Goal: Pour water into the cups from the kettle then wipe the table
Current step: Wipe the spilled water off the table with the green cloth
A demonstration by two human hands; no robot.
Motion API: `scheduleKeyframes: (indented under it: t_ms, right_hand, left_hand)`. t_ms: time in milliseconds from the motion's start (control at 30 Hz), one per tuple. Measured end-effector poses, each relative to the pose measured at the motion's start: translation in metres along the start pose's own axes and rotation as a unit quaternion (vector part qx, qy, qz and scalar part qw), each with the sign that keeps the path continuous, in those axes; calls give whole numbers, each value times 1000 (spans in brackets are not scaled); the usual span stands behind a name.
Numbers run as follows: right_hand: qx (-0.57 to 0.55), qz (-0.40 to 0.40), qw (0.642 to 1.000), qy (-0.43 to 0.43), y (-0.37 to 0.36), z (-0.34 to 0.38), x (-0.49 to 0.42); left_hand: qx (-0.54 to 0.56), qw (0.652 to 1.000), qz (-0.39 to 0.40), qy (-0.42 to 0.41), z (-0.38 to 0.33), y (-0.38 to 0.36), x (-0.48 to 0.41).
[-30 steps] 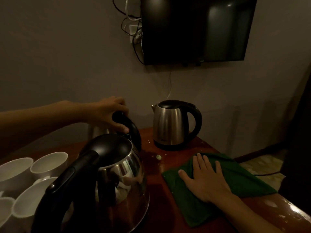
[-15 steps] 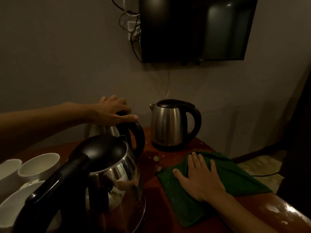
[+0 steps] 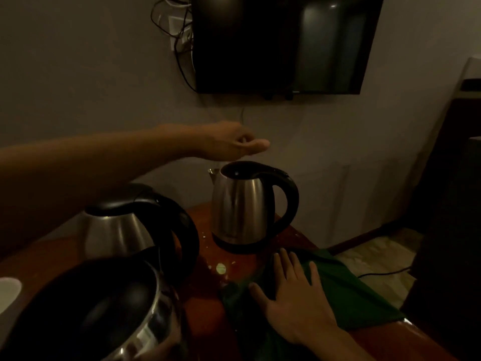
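Three steel kettles with black handles stand on the reddish wooden table [image 3: 208, 311]: a far kettle [image 3: 242, 209] near the wall, a middle kettle [image 3: 122, 227] to its left, and a near kettle [image 3: 99, 311] at the bottom left. My left hand [image 3: 231, 144] hovers in the air just above the far kettle's lid, fingers loose, holding nothing. My right hand [image 3: 291, 290] lies flat on a green cloth [image 3: 351, 293] spread on the table's right part. Only a sliver of one white cup [image 3: 7, 293] shows at the left edge.
Water drops and a wet patch [image 3: 221, 268] glisten on the table between the kettles and the cloth. A dark TV [image 3: 281, 43] hangs on the wall above, with a socket and cables [image 3: 179, 29] beside it. The floor lies to the right with a cable [image 3: 382, 272] on it.
My left hand has let go of the middle kettle's handle and moved right and up, over the far kettle. The view has shifted left to right, so most cups dropped out of sight.
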State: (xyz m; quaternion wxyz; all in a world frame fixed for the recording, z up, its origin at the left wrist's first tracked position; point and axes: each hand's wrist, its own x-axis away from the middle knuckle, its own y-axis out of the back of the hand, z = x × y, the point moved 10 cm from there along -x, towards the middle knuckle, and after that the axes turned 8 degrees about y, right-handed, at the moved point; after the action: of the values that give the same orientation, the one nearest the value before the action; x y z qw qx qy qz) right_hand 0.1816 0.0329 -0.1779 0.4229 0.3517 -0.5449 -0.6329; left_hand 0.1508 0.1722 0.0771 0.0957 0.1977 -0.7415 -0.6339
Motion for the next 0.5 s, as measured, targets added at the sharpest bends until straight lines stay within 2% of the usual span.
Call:
scheduleKeyframes:
  t_ms: [167,300,367,400,500]
  right_hand:
    - [-42,24,999,-7,5,3,-3]
    - [-39,42,998,-28,-1,2,-6]
    - [-49,37,998,-17,8,7,-6]
    - [-42,10,999,0,12,9,-9]
    - [-36,69,997,-12,7,5,-4]
  left_hand:
    - [-14,998,50,-42,-27,-35,-11]
    - [-69,996,55,-26,-34,-57,-8]
    - [-67,997,36,-7,-36,-58,-9]
    - [-65,998,16,-1,-36,-56,-9]
    - [-59,997,-41,-4,-43,-58,-1]
